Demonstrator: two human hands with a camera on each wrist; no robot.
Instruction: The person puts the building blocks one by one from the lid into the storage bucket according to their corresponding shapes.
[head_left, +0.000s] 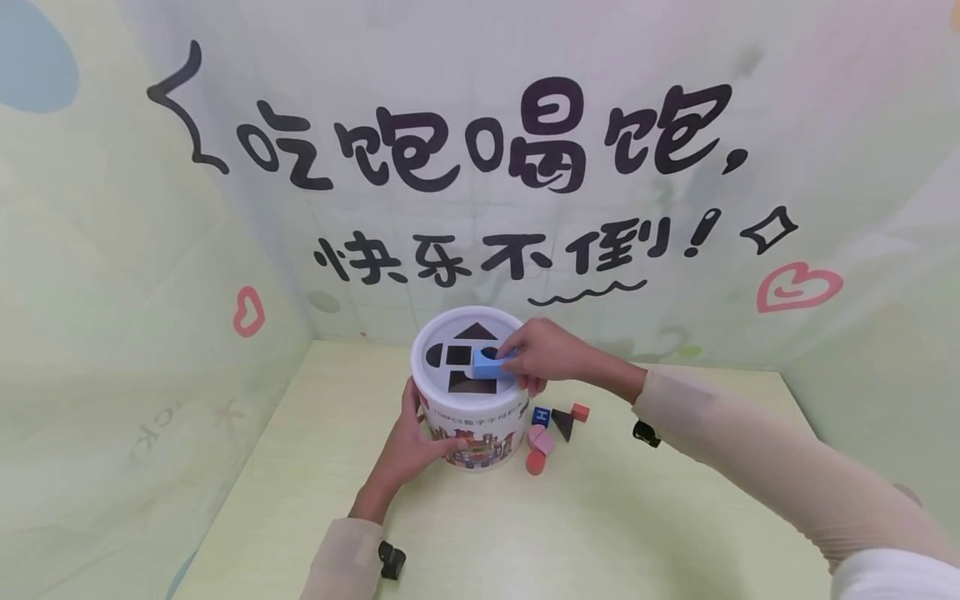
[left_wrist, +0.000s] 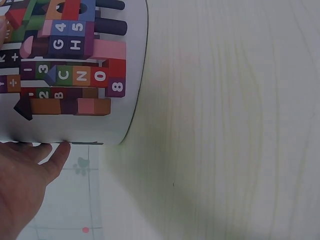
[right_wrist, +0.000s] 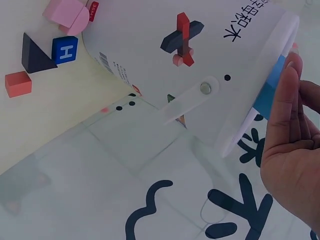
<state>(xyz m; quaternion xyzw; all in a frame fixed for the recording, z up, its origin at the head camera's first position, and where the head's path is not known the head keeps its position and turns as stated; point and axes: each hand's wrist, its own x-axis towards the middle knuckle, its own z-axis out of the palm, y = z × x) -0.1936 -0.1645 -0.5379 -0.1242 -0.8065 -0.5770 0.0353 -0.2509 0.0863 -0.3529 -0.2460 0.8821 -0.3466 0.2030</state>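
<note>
A white lidded bucket (head_left: pixel 480 429) printed with pictures of blocks stands on the table. Dark shaped holes, among them a triangle, a square and a half circle, are cut in its lid (head_left: pixel 442 383). My left hand (head_left: pixel 412 446) grips the bucket's left side, thumb across the front; in the left wrist view its fingertips (left_wrist: pixel 62 152) touch the wall. My right hand (head_left: pixel 551 354) pinches a blue block (head_left: pixel 489 365) at the lid's right part. The block's underside is hidden, so I cannot tell whether it enters a hole.
Right of the bucket lie a blue block marked H (head_left: pixel 541 416), a dark triangular block (head_left: pixel 562 424), a small red block (head_left: pixel 580 412), pink blocks (head_left: pixel 542 439) and a round red piece (head_left: pixel 536 462). A printed backdrop (head_left: pixel 480 217) rises behind the table (head_left: pixel 600 533).
</note>
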